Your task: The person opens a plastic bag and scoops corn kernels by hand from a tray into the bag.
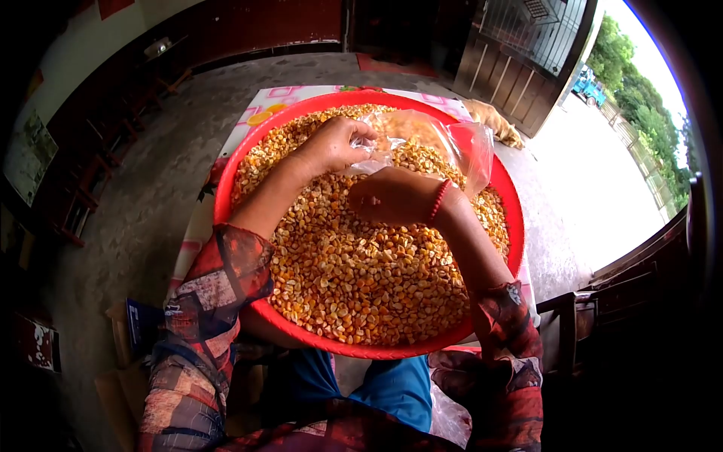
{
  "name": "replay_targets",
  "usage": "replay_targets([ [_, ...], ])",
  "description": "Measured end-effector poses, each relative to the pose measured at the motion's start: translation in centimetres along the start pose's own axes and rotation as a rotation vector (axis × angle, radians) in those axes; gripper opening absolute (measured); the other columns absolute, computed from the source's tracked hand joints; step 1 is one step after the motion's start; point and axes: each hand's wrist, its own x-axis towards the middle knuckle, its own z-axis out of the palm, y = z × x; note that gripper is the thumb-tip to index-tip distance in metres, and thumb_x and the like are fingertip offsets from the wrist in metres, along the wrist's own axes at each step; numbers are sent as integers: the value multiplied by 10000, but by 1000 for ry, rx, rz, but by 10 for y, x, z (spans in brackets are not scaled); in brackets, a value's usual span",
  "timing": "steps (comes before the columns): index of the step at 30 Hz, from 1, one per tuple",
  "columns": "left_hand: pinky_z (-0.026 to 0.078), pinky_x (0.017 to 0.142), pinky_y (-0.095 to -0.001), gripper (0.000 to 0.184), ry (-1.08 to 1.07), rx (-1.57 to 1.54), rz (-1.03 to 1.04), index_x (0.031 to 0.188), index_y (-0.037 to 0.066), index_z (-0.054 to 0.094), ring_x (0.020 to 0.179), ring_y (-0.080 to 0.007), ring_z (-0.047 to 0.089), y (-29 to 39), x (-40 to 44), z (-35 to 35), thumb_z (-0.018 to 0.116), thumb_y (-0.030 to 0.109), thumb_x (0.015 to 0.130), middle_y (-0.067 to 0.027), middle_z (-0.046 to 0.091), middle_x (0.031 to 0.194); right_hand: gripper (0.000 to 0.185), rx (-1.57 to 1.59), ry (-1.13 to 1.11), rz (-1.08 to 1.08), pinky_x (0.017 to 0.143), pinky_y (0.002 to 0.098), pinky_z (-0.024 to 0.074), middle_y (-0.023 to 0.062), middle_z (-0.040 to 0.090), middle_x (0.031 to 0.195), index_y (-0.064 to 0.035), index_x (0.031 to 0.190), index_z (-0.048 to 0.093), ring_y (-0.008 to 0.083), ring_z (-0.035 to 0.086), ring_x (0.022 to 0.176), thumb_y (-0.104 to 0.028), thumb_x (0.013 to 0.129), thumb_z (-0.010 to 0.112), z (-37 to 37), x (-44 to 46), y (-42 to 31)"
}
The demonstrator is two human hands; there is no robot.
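A wide red tray (pixel 519 226) full of loose yellow-orange corn kernels (pixel 361 279) rests on a table in front of me. Over the far part of the kernels lies a clear plastic bag (pixel 474 151), its mouth facing me. My left hand (pixel 337 145) pinches the bag's edge with curled fingers. Beside it, to the right and nearer to me, my right hand (pixel 395 196), with a red bead bracelet (pixel 440 200) on the wrist, is bent inward low over the kernels by the bag's opening. Its fingers are mostly hidden, and whether it holds anything does not show.
The table (pixel 184 260) has a patterned pink and white cover. A tan dog (pixel 491 118) lies on the floor beyond it, by an open door (pixel 520 68). A wooden chair (pixel 576 324) stands at the right, cardboard boxes (pixel 120 384) at the lower left.
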Motion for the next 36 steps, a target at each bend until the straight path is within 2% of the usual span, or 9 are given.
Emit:
replay_targets([
  [5,480,761,-289,388,63,-34,46,1032,-38,591,828,-197,609,-2,0,4,647,102,675,-154,636,915,210,-86,-216,24,723,399,459,131,620,773,-62,840,604,305,596,787,-243,743,560,10,7,-40],
  [8,480,769,-291,389,51,-50,17,1034,-32,594,834,-205,614,3,-1,2,651,110,676,-162,636,926,205,-57,-175,-132,649,366,490,132,620,749,-65,869,612,275,618,717,-218,745,556,10,8,-42],
  [10,452,842,-297,395,11,36,-43,1078,-37,568,941,-194,587,7,-2,0,641,100,715,-161,615,1014,216,274,-456,204,547,313,509,117,619,728,-76,922,611,220,628,619,-182,742,554,-6,7,-52],
  [14,452,843,-298,390,10,21,-39,1076,-36,570,943,-196,588,5,-2,0,641,104,719,-155,617,1013,170,504,-435,35,498,268,513,78,615,709,-26,903,594,157,621,573,-136,808,505,-3,5,-27],
  [24,480,784,-298,390,18,-21,23,1058,-13,589,863,-212,619,-2,0,2,622,69,678,-178,627,973,168,505,417,325,468,220,495,67,624,765,-13,930,612,110,609,582,-136,836,548,-49,-30,18],
  [26,463,792,-295,393,4,41,-19,1068,-9,582,873,-169,593,5,-3,-1,648,155,717,-120,628,973,172,-51,629,281,625,308,499,93,630,880,-103,924,642,214,628,730,-143,758,622,-47,-35,28],
  [30,468,788,-288,386,12,95,-127,1070,-2,582,872,-156,594,22,-1,-2,648,148,720,-102,632,966,174,-276,1032,343,736,360,464,87,599,877,-127,863,626,268,584,834,-132,691,652,-64,-45,44],
  [34,465,797,-288,341,130,52,-158,1063,14,592,852,-146,595,25,-4,-7,632,122,741,-95,633,954,393,-550,1090,417,795,378,445,148,595,912,-131,1013,582,289,565,878,-163,639,697,-63,-71,61],
  [36,486,704,-248,288,379,-31,229,1053,33,603,747,-110,590,14,0,-7,603,90,771,-65,629,893,382,-269,817,605,783,388,453,150,608,929,-96,1018,585,302,570,845,-162,654,681,-59,-83,75],
])
